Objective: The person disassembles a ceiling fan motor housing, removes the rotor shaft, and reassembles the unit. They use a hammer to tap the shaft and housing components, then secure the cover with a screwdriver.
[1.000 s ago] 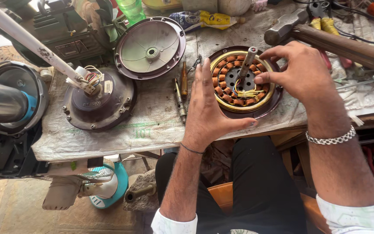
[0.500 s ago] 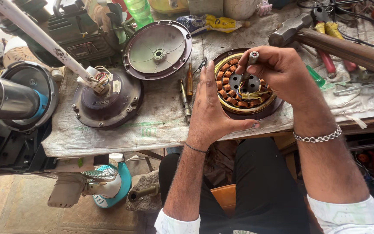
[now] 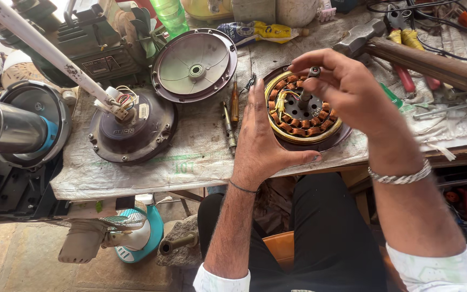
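A round fan motor stator (image 3: 305, 114) with copper windings and a yellow ring lies in a dark casing on the cloth-covered bench. My left hand (image 3: 263, 135) cups its left and near edge, fingers straight up, thumb along the front. My right hand (image 3: 347, 86) pinches the top of the steel shaft (image 3: 308, 89) that stands up from the stator's middle. Yellow wires show at the stator's left side.
A dark motor housing (image 3: 133, 130) with a white rod and a brown round cover (image 3: 194, 66) lie to the left. Screwdrivers (image 3: 231, 116) rest between cover and stator. A hammer (image 3: 406, 51) and pliers (image 3: 406, 75) lie at right. A metal cylinder (image 3: 6, 127) sits far left.
My right hand has lifted from the stator's rim to the top of the shaft. The view has shifted a little. My left hand stays against the stator's side.
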